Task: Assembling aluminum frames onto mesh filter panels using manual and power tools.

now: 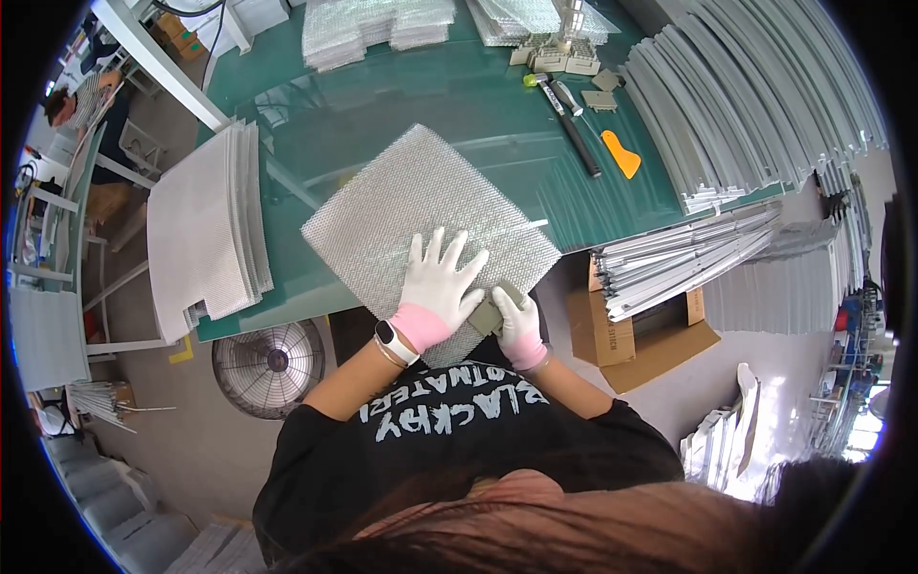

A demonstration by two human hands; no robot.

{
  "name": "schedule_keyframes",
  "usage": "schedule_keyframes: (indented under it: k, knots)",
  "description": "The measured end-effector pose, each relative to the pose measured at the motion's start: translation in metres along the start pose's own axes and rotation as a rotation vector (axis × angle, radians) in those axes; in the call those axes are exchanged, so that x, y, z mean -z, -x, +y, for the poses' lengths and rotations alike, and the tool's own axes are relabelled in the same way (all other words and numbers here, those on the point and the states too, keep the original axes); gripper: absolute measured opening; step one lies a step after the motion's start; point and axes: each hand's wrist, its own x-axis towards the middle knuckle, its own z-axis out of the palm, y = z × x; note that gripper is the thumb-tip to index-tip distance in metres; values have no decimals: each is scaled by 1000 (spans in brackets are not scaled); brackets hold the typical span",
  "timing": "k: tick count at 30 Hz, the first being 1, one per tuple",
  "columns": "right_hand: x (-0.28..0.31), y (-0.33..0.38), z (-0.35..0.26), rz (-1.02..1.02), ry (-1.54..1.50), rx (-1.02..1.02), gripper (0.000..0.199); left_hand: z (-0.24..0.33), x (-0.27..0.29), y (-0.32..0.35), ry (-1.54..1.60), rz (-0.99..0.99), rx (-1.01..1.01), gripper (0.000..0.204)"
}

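Note:
A square silvery mesh panel lies turned cornerwise on the green table, its near corner reaching past the table edge toward me. My left hand, in a white glove with a pink cuff, rests flat on the panel with the fingers spread. At the panel's near right edge my right hand, gloved alike, pinches a small grey-green corner piece between thumb and fingers. Whether that piece sits around the panel's edge or only against it, I cannot tell.
A black-handled hammer, a white-handled tool and an orange scraper lie at the right. More corner pieces sit behind them. Panels are stacked left and right. Below are a fan and a cardboard box.

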Motion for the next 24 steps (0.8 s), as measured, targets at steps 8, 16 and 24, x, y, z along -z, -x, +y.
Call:
schedule_keyframes:
  k: [8,16,24]
  knots:
    - [-13,-22,35,157,-358,-37,26,-4,3,-3,-37,-26,1,56]
    - [18,-30,43,-105,-23,6,40,-10,2,-4,47,1,22,52]
    - [23,-34,55,-162,-4,91,49,-8,4,-17,91,40,111,49]
